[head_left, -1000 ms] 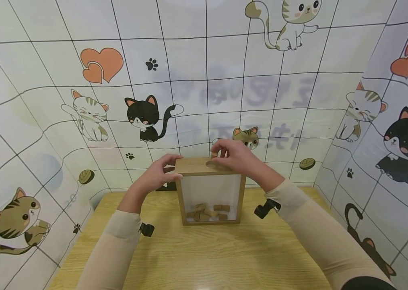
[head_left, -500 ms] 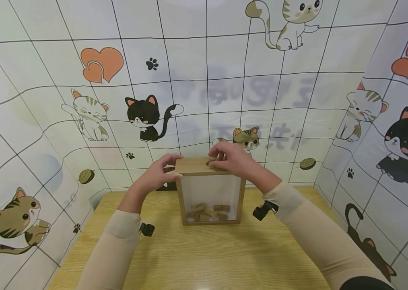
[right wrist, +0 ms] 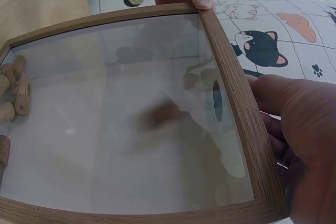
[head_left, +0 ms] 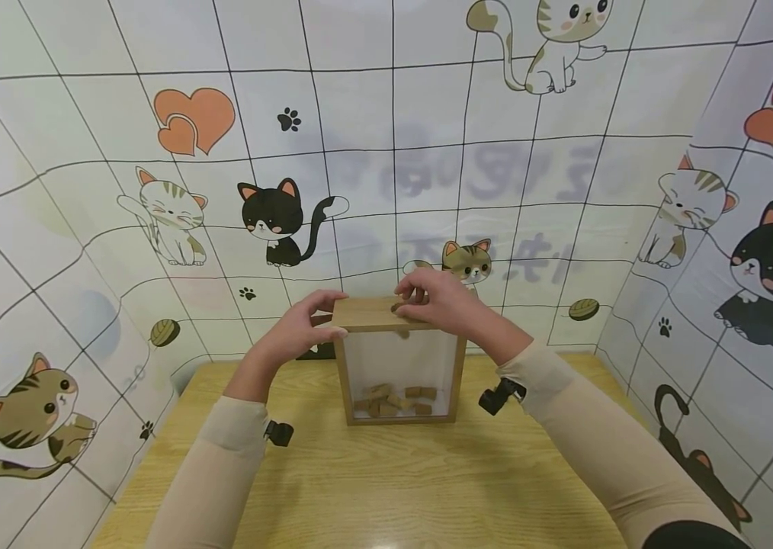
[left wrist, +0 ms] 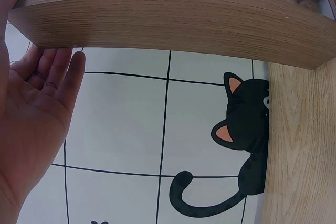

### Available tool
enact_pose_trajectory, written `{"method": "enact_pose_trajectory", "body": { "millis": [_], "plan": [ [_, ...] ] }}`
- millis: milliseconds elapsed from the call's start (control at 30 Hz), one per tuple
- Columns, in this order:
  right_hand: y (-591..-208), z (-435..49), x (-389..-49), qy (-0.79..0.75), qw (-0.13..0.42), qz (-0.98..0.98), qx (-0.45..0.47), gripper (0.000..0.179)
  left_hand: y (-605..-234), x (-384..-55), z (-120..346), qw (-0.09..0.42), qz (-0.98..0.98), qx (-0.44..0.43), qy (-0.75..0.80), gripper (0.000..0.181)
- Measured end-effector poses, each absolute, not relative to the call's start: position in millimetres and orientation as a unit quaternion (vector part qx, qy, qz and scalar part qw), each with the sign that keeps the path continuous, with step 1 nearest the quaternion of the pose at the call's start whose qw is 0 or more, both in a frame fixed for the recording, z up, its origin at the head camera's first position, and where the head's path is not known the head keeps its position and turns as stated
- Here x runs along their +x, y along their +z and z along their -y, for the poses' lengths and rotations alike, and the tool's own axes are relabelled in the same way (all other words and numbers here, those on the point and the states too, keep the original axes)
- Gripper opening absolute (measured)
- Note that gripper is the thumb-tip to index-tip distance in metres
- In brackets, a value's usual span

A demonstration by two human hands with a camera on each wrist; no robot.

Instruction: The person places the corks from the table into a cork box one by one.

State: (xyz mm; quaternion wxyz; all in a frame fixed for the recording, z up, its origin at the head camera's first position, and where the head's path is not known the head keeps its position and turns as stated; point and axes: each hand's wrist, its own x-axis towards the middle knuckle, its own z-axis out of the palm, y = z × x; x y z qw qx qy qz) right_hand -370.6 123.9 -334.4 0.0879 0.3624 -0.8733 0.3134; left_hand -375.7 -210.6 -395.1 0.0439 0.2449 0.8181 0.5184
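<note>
A wooden shadow box (head_left: 362,314) with a clear front stands upright on the table, several corks (head_left: 383,404) lying at its bottom. My left hand (head_left: 293,332) grips its top left corner, thumb at the front and fingers behind. Over the hole (right wrist: 218,101) in the top is my right hand (head_left: 437,299), fingers loosely bent, with nothing visible between them. Inside, just under the top, a single cork (right wrist: 160,115) shows blurred in mid-fall in the right wrist view. In the left wrist view, the fingers (left wrist: 68,85) reach behind the box's side.
The pale wooden table (head_left: 373,488) extends in front of the box. Behind and at both sides hangs a white gridded cloth (head_left: 366,137) printed with cats and hearts. Each sleeve carries a small black wrist camera (head_left: 501,396).
My right hand has moved slightly left and down to the hole and let go of a cork, which now falls inside the box. My left hand keeps its place on the corner.
</note>
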Motion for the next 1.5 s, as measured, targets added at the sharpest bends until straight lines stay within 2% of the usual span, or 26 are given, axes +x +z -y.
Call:
{"method": "enact_pose_trajectory", "body": {
  "millis": [167, 433, 733, 1067, 1500],
  "plan": [
    [-334.4, -126.1, -369.8, 0.326, 0.103, 0.865, 0.367, 0.027, -396.2, -377.5, 210.7, 0.045, -0.818, 0.241, 0.521, 0.073],
    [-338.4, -145.2, -355.3, 0.347, 0.201, 0.827, 0.394, 0.007, -396.4, -378.7, 211.2, 0.045, -0.815, 0.243, 0.524, 0.074],
    [-359.5, -192.4, -342.7, 0.413, 0.22, 0.83, 0.304, 0.005, -395.0, -377.7, 211.1, 0.047, -0.813, 0.246, 0.526, 0.073],
    [-400.7, -239.8, -339.5, 0.435, 0.182, 0.858, 0.204, 0.012, -397.4, -378.9, 212.5, 0.046, -0.816, 0.246, 0.522, 0.074],
    [-487.3, -282.2, -348.5, 0.422, 0.108, 0.892, 0.12, 0.022, -397.4, -378.5, 212.4, 0.048, -0.813, 0.243, 0.526, 0.074]
  ]
}}
